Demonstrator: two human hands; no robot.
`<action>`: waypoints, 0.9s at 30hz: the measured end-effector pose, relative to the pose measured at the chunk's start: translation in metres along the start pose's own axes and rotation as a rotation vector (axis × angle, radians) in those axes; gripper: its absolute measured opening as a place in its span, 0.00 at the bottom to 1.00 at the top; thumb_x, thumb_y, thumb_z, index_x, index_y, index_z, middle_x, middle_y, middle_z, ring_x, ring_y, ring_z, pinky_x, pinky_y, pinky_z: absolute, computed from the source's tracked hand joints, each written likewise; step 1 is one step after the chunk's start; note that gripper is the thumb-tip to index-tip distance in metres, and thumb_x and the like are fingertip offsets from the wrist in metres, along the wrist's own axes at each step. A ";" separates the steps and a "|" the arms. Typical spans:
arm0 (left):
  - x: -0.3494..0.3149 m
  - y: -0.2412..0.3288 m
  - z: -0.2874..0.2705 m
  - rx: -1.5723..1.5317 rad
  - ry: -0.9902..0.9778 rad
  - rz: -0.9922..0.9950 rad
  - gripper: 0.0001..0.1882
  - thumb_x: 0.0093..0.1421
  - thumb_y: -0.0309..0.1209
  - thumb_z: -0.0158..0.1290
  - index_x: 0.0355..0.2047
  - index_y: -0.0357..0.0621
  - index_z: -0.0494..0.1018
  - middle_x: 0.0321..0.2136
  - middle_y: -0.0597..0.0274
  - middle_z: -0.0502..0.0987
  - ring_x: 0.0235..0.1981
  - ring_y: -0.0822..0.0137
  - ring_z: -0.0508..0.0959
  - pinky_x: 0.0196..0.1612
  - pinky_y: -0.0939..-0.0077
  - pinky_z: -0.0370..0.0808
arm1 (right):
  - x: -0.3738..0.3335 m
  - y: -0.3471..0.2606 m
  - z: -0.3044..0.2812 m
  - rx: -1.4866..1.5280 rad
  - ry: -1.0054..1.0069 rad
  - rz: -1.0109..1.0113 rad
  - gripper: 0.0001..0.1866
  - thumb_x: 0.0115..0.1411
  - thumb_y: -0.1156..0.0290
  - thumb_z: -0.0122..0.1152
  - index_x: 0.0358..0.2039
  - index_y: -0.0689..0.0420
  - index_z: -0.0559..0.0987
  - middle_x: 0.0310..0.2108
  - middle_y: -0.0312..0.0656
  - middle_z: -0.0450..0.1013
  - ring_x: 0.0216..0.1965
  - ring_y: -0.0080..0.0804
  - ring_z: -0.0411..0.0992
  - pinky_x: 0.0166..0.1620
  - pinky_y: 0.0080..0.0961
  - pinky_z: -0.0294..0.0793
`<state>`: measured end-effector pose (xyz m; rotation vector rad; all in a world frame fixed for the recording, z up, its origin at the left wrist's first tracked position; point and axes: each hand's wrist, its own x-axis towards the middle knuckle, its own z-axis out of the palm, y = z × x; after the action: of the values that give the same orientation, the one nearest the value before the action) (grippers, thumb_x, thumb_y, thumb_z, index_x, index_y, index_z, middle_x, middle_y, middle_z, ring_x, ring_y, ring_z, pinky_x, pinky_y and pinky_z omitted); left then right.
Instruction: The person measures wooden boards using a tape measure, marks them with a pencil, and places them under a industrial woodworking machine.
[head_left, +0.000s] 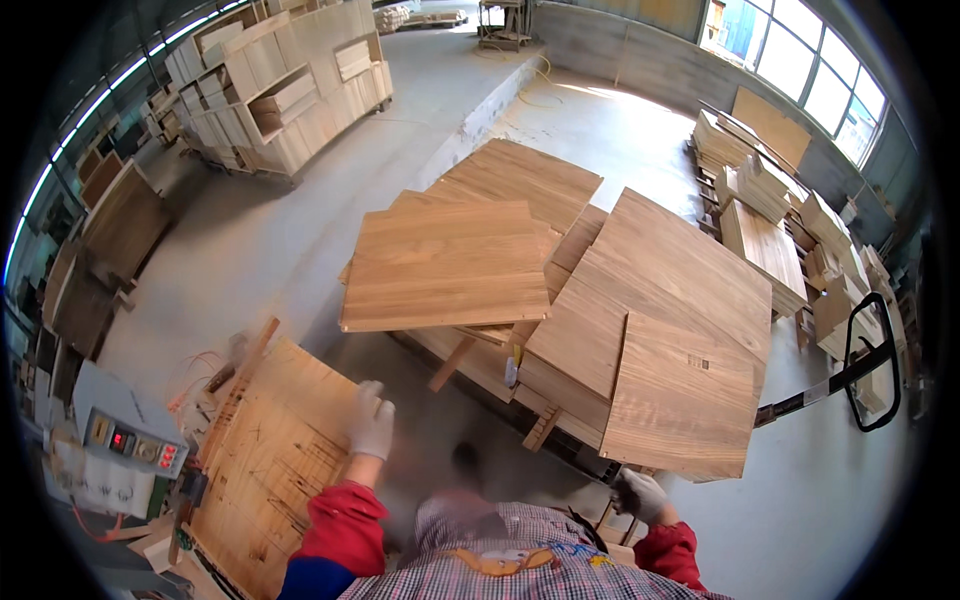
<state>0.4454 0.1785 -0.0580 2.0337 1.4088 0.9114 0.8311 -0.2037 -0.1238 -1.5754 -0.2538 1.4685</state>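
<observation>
My left hand (371, 424), in a pale glove and slightly blurred, is beside the right edge of a worn, scratched plywood board (270, 450). Its fingers stretch forward with nothing visible in them. My right hand (645, 495), also gloved, is low on the right with its fingers curled round something dark, mostly hidden. Just beyond it lies the near corner of a brown wood-grain panel (685, 400). That panel rests on a stack of similar panels (660, 270). Another panel (445, 265) lies on top of the left pile, its near edge overhanging.
A grey control box (130, 440) with a red display stands left of the plywood board. A black looped handle (870, 360) juts out right of the stack. Loaded board racks (280, 90) stand at the far left; more board piles (760, 240) line the right wall.
</observation>
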 end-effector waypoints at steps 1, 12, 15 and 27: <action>0.023 -0.003 0.002 -0.027 0.025 -0.093 0.21 0.54 0.26 0.51 0.50 0.37 0.68 0.51 0.47 0.69 0.55 0.50 0.67 0.60 0.64 0.60 | 0.018 -0.009 0.003 -0.196 -0.046 -0.140 0.17 0.63 0.59 0.49 0.39 0.63 0.71 0.27 0.43 0.71 0.31 0.41 0.72 0.33 0.31 0.72; 0.156 -0.056 0.000 0.092 -0.023 -0.284 0.20 0.56 0.29 0.49 0.49 0.38 0.71 0.49 0.51 0.74 0.52 0.59 0.73 0.56 0.70 0.66 | 0.228 -0.240 0.188 -0.550 0.543 -0.648 0.20 0.60 0.58 0.55 0.43 0.63 0.72 0.37 0.53 0.75 0.38 0.48 0.74 0.42 0.36 0.71; 0.150 -0.056 0.002 0.039 0.033 -0.232 0.18 0.55 0.27 0.49 0.47 0.35 0.73 0.46 0.50 0.76 0.51 0.60 0.74 0.55 0.72 0.67 | 0.226 -0.251 0.206 -0.623 0.521 -0.519 0.21 0.60 0.56 0.54 0.43 0.62 0.72 0.37 0.56 0.75 0.40 0.50 0.74 0.42 0.38 0.70; 0.093 0.004 -0.033 -0.644 -0.160 -0.831 0.20 0.61 0.37 0.52 0.50 0.40 0.67 0.39 0.63 0.74 0.37 0.73 0.73 0.31 0.78 0.73 | 0.164 -0.252 0.157 -0.324 0.430 -0.327 0.20 0.64 0.52 0.50 0.31 0.57 0.77 0.17 0.30 0.65 0.11 0.19 0.60 0.14 0.19 0.59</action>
<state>0.4452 0.2654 -0.0117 0.8924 1.4272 0.6717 0.8462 0.1209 -0.0272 -1.9563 -0.4874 0.8415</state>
